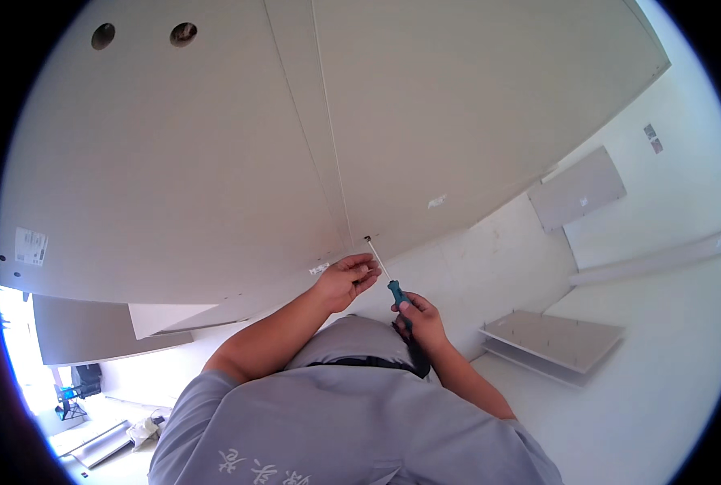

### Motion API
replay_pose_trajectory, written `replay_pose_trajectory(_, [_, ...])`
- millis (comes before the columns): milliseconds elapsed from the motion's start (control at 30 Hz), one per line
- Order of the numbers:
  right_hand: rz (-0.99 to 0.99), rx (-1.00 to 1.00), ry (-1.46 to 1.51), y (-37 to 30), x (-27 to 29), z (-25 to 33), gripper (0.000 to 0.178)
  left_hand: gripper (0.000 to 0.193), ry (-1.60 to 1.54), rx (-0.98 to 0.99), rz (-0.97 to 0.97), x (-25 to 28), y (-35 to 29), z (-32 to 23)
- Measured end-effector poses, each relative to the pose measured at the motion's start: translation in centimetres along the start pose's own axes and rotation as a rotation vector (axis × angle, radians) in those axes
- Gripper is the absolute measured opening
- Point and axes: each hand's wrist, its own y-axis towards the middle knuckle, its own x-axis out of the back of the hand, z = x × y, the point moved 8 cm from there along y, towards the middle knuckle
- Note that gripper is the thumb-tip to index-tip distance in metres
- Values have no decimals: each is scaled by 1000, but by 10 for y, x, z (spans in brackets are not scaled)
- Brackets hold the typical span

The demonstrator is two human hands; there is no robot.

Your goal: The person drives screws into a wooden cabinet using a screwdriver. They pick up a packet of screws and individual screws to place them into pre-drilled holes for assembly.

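Note:
My right hand (422, 318) is wrapped round the teal handle of a screwdriver (400, 298). The screwdriver's thin metal shaft slants up to the left, and its tip meets a small dark fitting (368, 239) close to the near edge of a large beige panel (457, 113). Just left of the shaft, my left hand (349, 280) has its fingers curled and its thumb drawn in against them. Whatever sits between those fingertips, if anything, is too small to tell. A thin seam (328, 105) runs along the panel toward the fitting.
Two round holes (183, 34) pierce the panel at the far left, and a white label (30, 246) is stuck lower down. Stacked boards (550, 339) lie to the right, with another board (577, 189) beyond. At lower left are a board (93, 330) and loose items (142, 432).

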Motion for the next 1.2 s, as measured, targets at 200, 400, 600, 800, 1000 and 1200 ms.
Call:
replay_pose_trajectory(200, [-198,732,-751,-3,-10,43,39,28,-77,100,-121,83,-21,33])
replay_pose_trajectory(400, [291,-135,476,10,-18,-2,33,28,-88,85,-169,125,-60,48])
replay_pose_trajectory(600, [-103,453,-844,3,-15,40,42,24,-75,120,-271,157,-77,62])
replay_pose_trajectory(800, [218,138,-501,35,-7,-11,40,24,75,15,-145,155,-67,67])
replay_pose_trajectory(1000, [409,-185,68,24,-29,-7,28,27,102,117,-262,140,-81,55])
replay_pose_trajectory(1200, [267,59,-483,34,10,-10,30,13,152,84,-219,105,-76,45])
